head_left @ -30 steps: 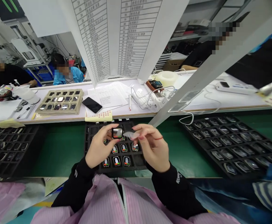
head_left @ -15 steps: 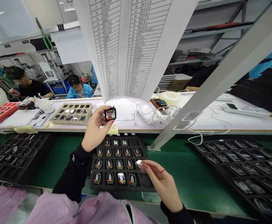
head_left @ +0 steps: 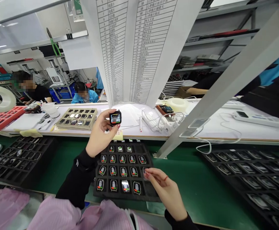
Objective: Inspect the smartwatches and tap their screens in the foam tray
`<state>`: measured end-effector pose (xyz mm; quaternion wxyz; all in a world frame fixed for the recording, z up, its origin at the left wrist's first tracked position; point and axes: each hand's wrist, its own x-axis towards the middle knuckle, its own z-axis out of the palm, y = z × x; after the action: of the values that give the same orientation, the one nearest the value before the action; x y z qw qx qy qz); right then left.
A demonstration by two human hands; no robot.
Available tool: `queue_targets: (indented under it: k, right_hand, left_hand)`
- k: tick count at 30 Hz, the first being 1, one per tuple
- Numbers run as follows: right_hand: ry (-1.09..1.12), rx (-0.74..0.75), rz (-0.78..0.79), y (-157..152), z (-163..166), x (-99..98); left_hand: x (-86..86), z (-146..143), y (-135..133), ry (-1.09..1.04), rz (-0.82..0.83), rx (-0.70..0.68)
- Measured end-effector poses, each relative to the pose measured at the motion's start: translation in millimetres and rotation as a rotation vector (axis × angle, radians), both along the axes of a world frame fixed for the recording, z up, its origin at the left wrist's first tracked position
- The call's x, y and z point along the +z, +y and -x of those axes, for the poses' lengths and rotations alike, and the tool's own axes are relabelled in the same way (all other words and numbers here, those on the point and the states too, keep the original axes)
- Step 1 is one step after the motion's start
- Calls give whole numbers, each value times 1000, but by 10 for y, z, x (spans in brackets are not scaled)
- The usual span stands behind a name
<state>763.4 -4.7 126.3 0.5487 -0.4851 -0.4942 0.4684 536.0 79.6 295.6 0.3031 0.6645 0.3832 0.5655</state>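
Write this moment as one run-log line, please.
left hand: holds lit watch | right hand: pinches small clear piece | black tray: holds more lit watches

Just one cam here, worn on the head, looking forward and kinda down. Black tray is pretty close near 6 o'clock, printed sheet at 12, bench runs 9 to 3, coworkers way back toward 10.
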Motion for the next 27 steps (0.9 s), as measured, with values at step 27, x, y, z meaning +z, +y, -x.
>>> queue_targets:
  k: [27]
  right_hand:
    - [-163, 192, -50, 8, 106, -176]
  left_hand:
    - [-291, 425, 23, -203, 104, 230]
